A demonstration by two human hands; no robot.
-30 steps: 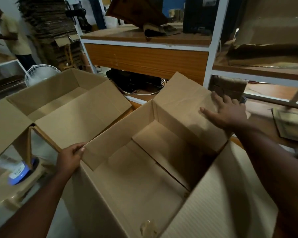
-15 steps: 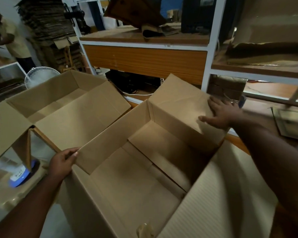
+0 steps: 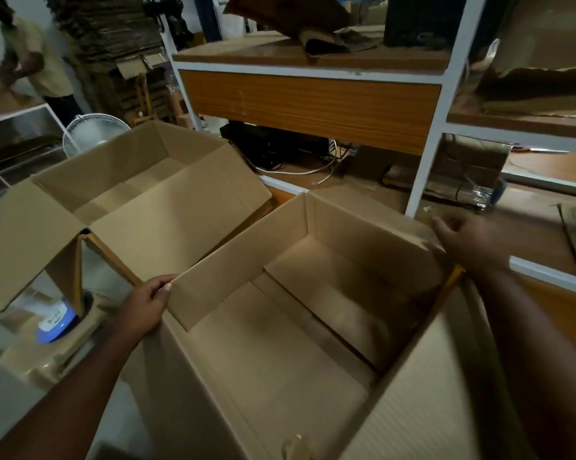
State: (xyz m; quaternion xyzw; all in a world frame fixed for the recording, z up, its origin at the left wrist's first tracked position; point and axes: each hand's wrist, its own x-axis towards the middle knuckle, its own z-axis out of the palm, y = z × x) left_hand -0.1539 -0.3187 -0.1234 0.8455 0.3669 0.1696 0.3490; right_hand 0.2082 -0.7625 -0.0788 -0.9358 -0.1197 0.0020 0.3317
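Large brown corrugated cardboard box [image 3: 280,353] was noted open-topped at centre, spread from 6 to 1 o'clock. Nothing was seen inside and the bottom panels were laid flat.

Left hand [image 3: 144,303] was placed at 9 o'clock of the box. Its fingers were curled round the near corner of the tall left side flap [image 3: 240,257], which was held leaning slightly inward over the cavity.

Right hand [image 3: 469,237] was placed at 2 o'clock, at the far right corner. It was beside the far flap [image 3: 363,207], which was laid outward, about level. The right hand was motion-blurred, so whether it was gripping or only pressing could not be told.

Wide ribbed near flap [image 3: 429,393] was spread out toward 5 o'clock.

Step judged: flaps being opened out so the box is readied for filling. The far flap was judged done. The left side flap was in hand, not yet folded out.

Next move judged: left side flap to be swung outward toward 9 o'clock and creased at its hinge. Little room was left there, because a second open brown cardboard box [image 3: 154,200] was noted just beside at 10 o'clock, with its own flap close to the hinge line. The flap would likely be pressed against it, or the box would need to be shifted toward 3 o'clock first.

White metal shelving with wooden boards [image 3: 313,104] was noted behind at 12 o'clock.
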